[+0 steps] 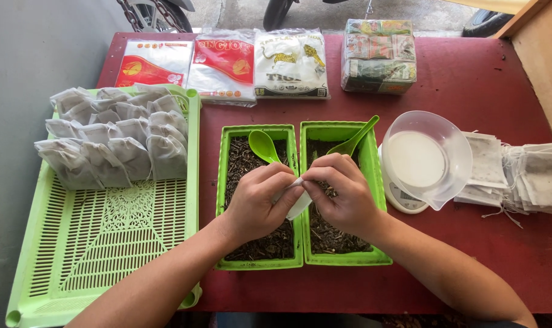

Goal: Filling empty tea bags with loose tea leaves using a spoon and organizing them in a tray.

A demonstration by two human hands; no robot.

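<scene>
My left hand (257, 203) and my right hand (342, 194) meet over two green baskets and together grip one small white filter bag (297, 205). The bag hangs above the wall between the left basket (226, 182) and the right basket (376, 200), both filled with dark dried leaves. A green spoon (262, 146) rests in the left basket, and a second green spoon (356, 138) leans in the right one. My fingers pinch the bag's top edge.
A large green slotted tray (106, 243) at the left holds several filled white bags (115, 143). A clear bowl (428, 159) sits tilted on a white scale (400, 199). Flat empty bags (519, 176) pile at the right. Sealed packets (224, 64) and a wrapped block (379, 56) line the far edge.
</scene>
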